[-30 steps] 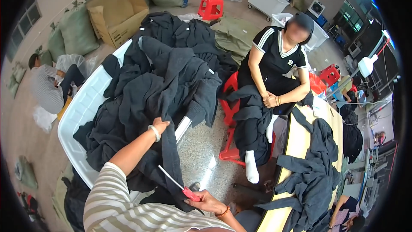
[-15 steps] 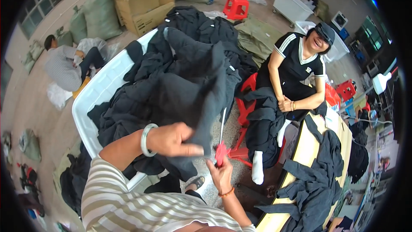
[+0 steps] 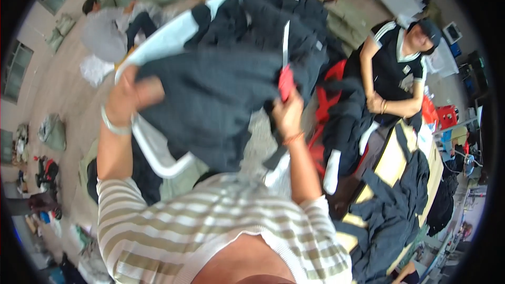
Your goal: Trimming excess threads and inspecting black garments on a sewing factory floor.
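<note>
Apparently this is the middle of handling one piece: a dark garment (image 3: 210, 105) hangs spread between the two hands, in front of the striped shirt and over the near part of the white tub (image 3: 176, 30), not set down anywhere. The left hand (image 3: 129, 94) grasps its left end, the thumb lying over the cloth. The right hand (image 3: 288, 115) has its fingers wrapped around a red-handled tool (image 3: 285, 81), whose pale blade points up and away. Much seems left: a heap of dark clothes (image 3: 263, 8) lies beyond the held piece, while more dark garments (image 3: 394, 210) lie loosely across the yellow tabletop (image 3: 390, 160). Whether those are finished or waiting, I cannot tell.

The held cloth hides much of the tub. Blur softens the left fingers and the garment's edges, so its kind is unclear, as is whether the right fingers also pinch fabric. The blade's exact type is hard to make out.
</note>
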Motion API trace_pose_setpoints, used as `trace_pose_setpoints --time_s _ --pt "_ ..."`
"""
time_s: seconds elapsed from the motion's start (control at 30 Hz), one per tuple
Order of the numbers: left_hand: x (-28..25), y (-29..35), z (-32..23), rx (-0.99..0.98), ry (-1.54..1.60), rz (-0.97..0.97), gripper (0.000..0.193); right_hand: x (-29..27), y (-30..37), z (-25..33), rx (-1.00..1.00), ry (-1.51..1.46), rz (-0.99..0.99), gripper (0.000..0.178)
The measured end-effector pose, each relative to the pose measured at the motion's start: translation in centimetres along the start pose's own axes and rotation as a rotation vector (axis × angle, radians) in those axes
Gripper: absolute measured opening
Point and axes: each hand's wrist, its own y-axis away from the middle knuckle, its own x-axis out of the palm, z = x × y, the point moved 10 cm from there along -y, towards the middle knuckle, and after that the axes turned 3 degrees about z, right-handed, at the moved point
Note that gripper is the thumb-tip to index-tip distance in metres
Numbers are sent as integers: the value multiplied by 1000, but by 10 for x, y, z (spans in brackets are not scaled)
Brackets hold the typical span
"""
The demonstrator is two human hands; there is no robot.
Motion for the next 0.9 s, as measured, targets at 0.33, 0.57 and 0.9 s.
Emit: trace_pose_setpoints --time_s 0.33,0.57,0.9 --pt "-136 -3 86 -60 -104 -303 31 2 -23 52 37 -517 518 39" --pt "-220 38 309 -426 -1191 -389 41 82 44 -56 255 162 528 45" --pt "-14 13 384 -735 -136 -233 54 122 107 -41 138 215 603 70"
